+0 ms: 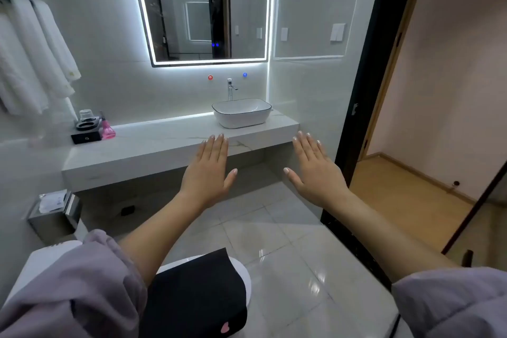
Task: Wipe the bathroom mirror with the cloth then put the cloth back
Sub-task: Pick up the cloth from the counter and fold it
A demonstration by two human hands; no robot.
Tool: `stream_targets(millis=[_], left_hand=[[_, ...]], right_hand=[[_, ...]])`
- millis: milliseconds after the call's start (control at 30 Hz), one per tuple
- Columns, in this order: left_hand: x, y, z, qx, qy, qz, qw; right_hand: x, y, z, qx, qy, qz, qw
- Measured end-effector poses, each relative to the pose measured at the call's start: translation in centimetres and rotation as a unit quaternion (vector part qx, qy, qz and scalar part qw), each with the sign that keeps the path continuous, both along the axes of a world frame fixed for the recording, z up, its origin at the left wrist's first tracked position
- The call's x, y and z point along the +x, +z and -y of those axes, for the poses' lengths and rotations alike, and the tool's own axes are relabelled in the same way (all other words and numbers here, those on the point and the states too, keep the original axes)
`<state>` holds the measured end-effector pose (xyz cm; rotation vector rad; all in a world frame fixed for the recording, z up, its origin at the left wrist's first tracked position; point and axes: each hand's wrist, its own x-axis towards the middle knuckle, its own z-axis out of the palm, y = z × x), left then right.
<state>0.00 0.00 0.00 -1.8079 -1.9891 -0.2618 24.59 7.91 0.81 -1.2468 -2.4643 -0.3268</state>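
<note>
The bathroom mirror (203,8), edged with a white light strip, hangs on the far wall above the counter. A black cloth (197,296) with a small pink heart lies on the closed toilet lid at the bottom of the head view, below my left forearm. My left hand (210,170) and my right hand (315,170) are stretched out in front of me, palms down, fingers straight, holding nothing. Both hands are well short of the mirror and above the cloth.
A marble counter (153,151) carries a white basin (241,112) with a tap, a pink bottle (107,129) and a black tray with a glass. White towels (33,57) hang at left. A tissue box (55,214) is mounted low left. An open doorway (428,145) is at right.
</note>
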Motion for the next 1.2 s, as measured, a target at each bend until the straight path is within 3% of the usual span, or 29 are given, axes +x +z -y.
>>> stream_targets(millis=[367, 1200], left_hand=[[-1.0, -1.2, -6.9, 0.005, -0.017, -0.009, 1.0], [-6.2, -1.8, -33.8, -0.008, -0.002, -0.008, 1.0]], right_hand=[[-0.8, -1.1, -6.5, 0.013, 0.004, 0.006, 1.0], [-7.2, -2.4, -33.9, 0.009, 0.025, 0.003, 1.0]])
